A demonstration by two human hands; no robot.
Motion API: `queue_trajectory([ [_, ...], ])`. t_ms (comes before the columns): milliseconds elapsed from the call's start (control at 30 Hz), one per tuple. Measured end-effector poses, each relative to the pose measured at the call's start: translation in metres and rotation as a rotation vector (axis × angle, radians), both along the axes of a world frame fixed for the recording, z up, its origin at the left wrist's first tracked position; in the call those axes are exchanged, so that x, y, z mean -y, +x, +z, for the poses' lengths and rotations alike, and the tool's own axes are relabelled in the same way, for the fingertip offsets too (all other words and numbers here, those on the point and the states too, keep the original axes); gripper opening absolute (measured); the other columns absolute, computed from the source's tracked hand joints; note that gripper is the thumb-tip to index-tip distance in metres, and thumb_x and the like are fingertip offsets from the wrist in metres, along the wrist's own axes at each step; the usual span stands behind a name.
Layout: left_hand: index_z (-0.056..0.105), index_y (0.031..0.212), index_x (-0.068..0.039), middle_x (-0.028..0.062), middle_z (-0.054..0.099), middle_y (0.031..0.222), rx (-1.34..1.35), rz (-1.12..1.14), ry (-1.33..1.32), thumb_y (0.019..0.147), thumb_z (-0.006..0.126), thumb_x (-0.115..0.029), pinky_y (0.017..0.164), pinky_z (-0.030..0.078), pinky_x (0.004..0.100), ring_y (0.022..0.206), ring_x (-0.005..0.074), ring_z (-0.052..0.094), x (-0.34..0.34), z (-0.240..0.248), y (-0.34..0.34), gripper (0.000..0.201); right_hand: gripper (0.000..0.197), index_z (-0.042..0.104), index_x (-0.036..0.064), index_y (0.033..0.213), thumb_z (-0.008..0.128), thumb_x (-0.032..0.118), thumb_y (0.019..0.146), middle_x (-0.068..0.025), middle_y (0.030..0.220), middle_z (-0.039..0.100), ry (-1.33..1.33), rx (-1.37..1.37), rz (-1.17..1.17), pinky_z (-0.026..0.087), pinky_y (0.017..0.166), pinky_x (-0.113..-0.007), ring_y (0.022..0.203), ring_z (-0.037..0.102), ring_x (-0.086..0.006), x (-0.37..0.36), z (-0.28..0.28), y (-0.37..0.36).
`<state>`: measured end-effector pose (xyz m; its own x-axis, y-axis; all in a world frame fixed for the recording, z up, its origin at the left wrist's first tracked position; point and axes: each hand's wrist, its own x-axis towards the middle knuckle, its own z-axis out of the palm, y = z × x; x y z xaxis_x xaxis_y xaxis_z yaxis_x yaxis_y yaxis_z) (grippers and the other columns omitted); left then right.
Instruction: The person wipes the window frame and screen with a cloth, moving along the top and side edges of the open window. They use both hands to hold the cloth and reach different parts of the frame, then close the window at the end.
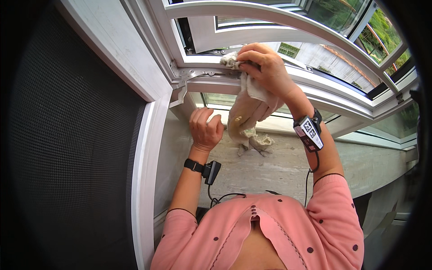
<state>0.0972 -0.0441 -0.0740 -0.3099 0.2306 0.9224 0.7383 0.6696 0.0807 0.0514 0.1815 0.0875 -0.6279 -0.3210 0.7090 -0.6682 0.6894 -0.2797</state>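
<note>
The cloth (252, 100) is pinched between the fingers of the right hand (266, 69) at the window frame (202, 59), its loose end hanging below. The left hand (206, 129) is loosely curled — whether anything is held cannot be told. The cloth could be snagged, or a fingertip nicked, by the metal hinge (198, 73) just beside it. A black-and-white patterned label is carried on the right wrist device (309, 132) — its small print cannot be read.
</note>
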Motion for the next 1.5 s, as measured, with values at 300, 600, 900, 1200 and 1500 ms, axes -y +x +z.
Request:
queue_trajectory([
  [300, 0.055, 0.115, -0.007, 0.0151, 0.048, 0.125, 0.961, 0.372, -0.068, 0.078, 0.071, -0.011, 0.099, 0.04, 0.0499, 0.122, 0.0375, 0.044, 0.069, -0.134, 0.091, 0.041, 0.012, 0.073, 0.0083, 0.09, 0.071, 0.01, 0.078, -0.0029, 0.098, 0.067, -0.064, -0.173, 0.1, 0.052, 0.084, -0.035, 0.093, 0.06, -0.0244, 0.075, 0.013, -0.027],
  [600, 0.05, 0.13, -0.006, 0.017, 0.044, 0.137, 1.152, 0.383, -0.211, 0.081, 0.072, -0.02, 0.107, 0.035, 0.048, 0.13, 0.0367, 0.04, 0.077, -0.16, 0.113, 0.055, 0.009, 0.071, 0.0087, 0.085, 0.071, 0.011, 0.077, -0.0058, 0.092, 0.065, 0.08, -0.011, 0.031, 0.052, 0.081, -0.038, 0.091, 0.06, -0.0278, 0.102, 0.009, -0.039],
  [900, 0.022, 0.153, -0.005, 0.0247, 0.011, 0.158, 1.23, 0.269, -0.369, 0.083, 0.07, -0.049, 0.118, 0.006, 0.0546, 0.148, 0.0413, 0.004, 0.079, -0.183, 0.128, 0.095, 0.008, 0.073, 0.0133, 0.086, 0.071, 0.014, 0.077, -0.0035, 0.087, 0.062, -0.044, -0.179, -0.253, 0.051, 0.076, -0.037, 0.088, 0.059, -0.0252, 0.108, 0.002, -0.032],
  [1200, 0.017, 0.155, -0.006, 0.0242, 0.007, 0.16, 1.32, 0.277, -0.426, 0.085, 0.065, -0.055, 0.118, 0.001, 0.0536, 0.148, 0.0403, -0.001, 0.079, -0.182, 0.126, 0.098, 0.018, 0.075, 0.0127, 0.091, 0.067, 0.009, 0.076, -0.0035, 0.092, 0.06, 0.257, -0.153, -0.054, 0.051, 0.079, -0.034, 0.089, 0.059, -0.023, 0.092, 0.001, -0.038],
  [1500, 0.018, 0.155, -0.006, 0.0247, 0.01, 0.159, 1.262, 0.286, -0.414, 0.083, 0.066, -0.055, 0.118, 0.003, 0.0543, 0.148, 0.0409, 0.002, 0.079, -0.187, 0.128, 0.099, 0.016, 0.075, 0.0131, 0.088, 0.068, 0.008, 0.075, -0.004, 0.09, 0.059, 0.137, -0.151, -0.285, 0.051, 0.073, -0.035, 0.088, 0.059, -0.0218, 0.11, -0.001, -0.043],
])
